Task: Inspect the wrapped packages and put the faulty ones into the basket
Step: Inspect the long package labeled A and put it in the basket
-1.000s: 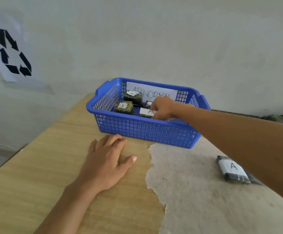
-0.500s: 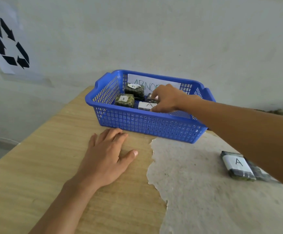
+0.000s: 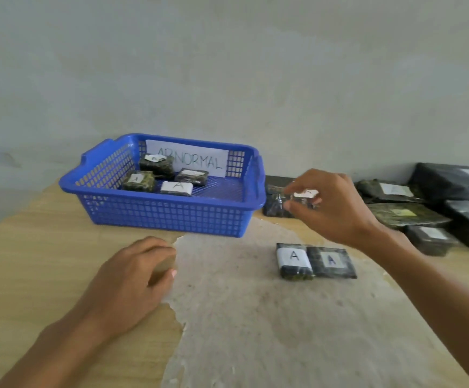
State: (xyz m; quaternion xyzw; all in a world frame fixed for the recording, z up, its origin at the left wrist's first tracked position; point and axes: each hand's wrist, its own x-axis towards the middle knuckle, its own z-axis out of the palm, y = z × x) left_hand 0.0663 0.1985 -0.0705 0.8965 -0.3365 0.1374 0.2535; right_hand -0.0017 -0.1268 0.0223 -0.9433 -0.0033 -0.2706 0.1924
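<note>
Head view: blue basket [image 3: 169, 217] at 11 o'clock on the table [image 3: 32, 275], "ABNORMAL" card [image 3: 199, 161] on its back wall. Four dark wrapped packages [image 3: 176, 188] inside, white labels up. Right hand [image 3: 331, 208], fingers curled and part open, reaches a package [image 3: 278, 205] just right of the basket; grip unclear, blurred. Left hand [image 3: 132, 284] loosely curled, resting on the table, empty. Two "A" packages [image 3: 316, 261] touching at 3 o'clock, long axes front-to-back. More dark packs [image 3: 412, 217] stacked far right.
</note>
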